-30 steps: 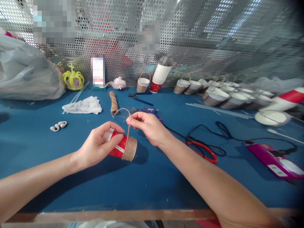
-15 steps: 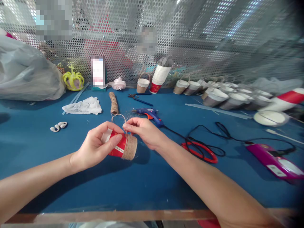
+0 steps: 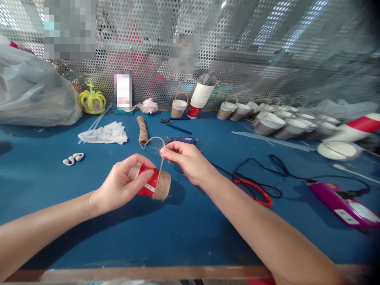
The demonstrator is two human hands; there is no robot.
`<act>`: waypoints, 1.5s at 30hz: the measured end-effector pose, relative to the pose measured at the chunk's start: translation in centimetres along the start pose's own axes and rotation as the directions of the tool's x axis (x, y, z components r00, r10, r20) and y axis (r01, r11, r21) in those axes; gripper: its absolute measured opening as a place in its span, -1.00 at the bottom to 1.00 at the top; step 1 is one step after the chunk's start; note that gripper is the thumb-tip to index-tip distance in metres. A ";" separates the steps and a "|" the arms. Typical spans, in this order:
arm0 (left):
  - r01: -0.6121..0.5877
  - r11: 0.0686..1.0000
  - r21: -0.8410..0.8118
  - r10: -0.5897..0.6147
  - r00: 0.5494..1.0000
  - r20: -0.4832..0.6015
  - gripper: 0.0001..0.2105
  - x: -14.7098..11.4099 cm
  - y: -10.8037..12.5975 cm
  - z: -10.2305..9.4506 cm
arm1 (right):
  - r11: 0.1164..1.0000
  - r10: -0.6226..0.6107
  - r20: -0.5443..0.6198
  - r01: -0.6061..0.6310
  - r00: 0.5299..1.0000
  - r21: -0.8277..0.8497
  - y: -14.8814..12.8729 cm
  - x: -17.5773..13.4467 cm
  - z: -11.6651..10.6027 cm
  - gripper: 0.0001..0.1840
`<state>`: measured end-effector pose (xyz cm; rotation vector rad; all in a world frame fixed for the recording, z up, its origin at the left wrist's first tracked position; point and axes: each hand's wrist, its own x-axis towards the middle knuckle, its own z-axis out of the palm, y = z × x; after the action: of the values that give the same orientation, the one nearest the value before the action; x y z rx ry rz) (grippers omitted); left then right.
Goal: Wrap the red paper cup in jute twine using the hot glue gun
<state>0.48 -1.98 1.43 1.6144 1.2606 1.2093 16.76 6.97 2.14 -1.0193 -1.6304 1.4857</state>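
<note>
A red and white paper cup (image 3: 149,182) lies on its side in the grip of my left hand (image 3: 120,184), thumb in front and fingers over the top. Rows of jute twine (image 3: 162,186) wrap the cup's base end, at the right. My right hand (image 3: 185,160) pinches the loose strand just above the cup, pulling it up from the wrapped part. From those fingertips the strand loops back to a bundle of twine (image 3: 142,130) lying behind the cup. Partly hidden behind my right hand is a blue glue gun (image 3: 184,140).
Pliers (image 3: 176,124) lie behind the glue gun. At the back stand a small twine-covered basket (image 3: 179,109), a stack of paper cups (image 3: 202,97) and a phone (image 3: 123,91). Several similar baskets (image 3: 270,122) fill the right rear. A purple power strip (image 3: 341,204) and black cable lie right.
My right hand has moved slightly up and right, drawing the twine away from the cup. The strand's loop has widened. My left hand keeps its hold on the cup.
</note>
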 end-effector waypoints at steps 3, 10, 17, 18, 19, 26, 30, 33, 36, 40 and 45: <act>-0.027 0.999 0.024 0.027 1.000 0.000 -0.90 0.0 0.0 -0.1 | 1.000 0.028 0.012 -0.028 1.000 -0.005 0.1 -0.1 0.2 -0.79; -0.038 0.999 -0.013 0.038 0.999 0.002 -0.88 -0.3 -0.1 -0.1 | 0.995 0.094 0.052 -0.092 0.994 -0.048 0.6 -0.5 1.0 -0.82; 0.094 0.982 -0.166 -0.109 0.991 -0.079 -0.83 0.4 -0.3 -0.1 | 0.978 0.202 0.112 -0.206 0.973 0.028 1.7 -0.1 1.4 -0.72; 0.142 0.965 -0.222 -0.167 0.981 -0.100 -0.81 0.7 -0.3 -0.1 | 0.979 0.197 0.100 -0.201 0.975 0.026 1.8 0.1 1.3 -0.71; 0.188 0.939 -0.289 -0.230 0.966 -0.117 -0.78 1.0 -0.3 -0.1 | 0.982 0.184 0.075 -0.186 0.980 0.022 1.8 0.2 1.2 -0.70; 0.304 0.777 -0.552 -0.453 0.878 -0.154 -0.73 2.4 -0.1 -0.4 | 0.950 -0.163 0.014 0.160 0.987 -0.269 0.3 -1.1 1.3 -0.72; 0.292 0.767 -0.571 -0.452 0.878 -0.158 -0.76 2.4 0.0 -0.4 | 0.817 -0.321 0.043 0.299 0.946 -0.493 0.4 -1.9 2.0 -0.63; 0.275 0.778 -0.565 -0.433 0.886 -0.166 -0.77 2.2 -0.2 -0.3 | 0.769 -0.361 0.047 0.326 0.931 -0.550 0.8 -1.9 2.3 -0.62; 0.269 0.782 -0.563 -0.424 0.891 -0.162 -0.76 2.0 -0.3 -0.2 | 0.744 -0.386 0.030 0.330 0.922 -0.581 1.0 -1.9 2.5 -0.63; 0.252 0.790 -0.558 -0.405 0.899 -0.166 -0.73 1.9 -0.3 -0.1 | 0.735 -0.410 0.012 0.338 0.912 -0.588 1.1 -1.9 2.6 -0.67; 0.239 0.797 -0.555 -0.391 0.904 -0.172 -0.73 2.1 -0.4 -0.2 | 0.768 -0.404 0.018 0.350 0.915 -0.537 1.3 -1.7 2.5 -0.67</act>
<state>0.34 0.14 1.59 0.8134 1.1732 1.4353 15.42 4.32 0.56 -0.9441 -2.0838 0.7088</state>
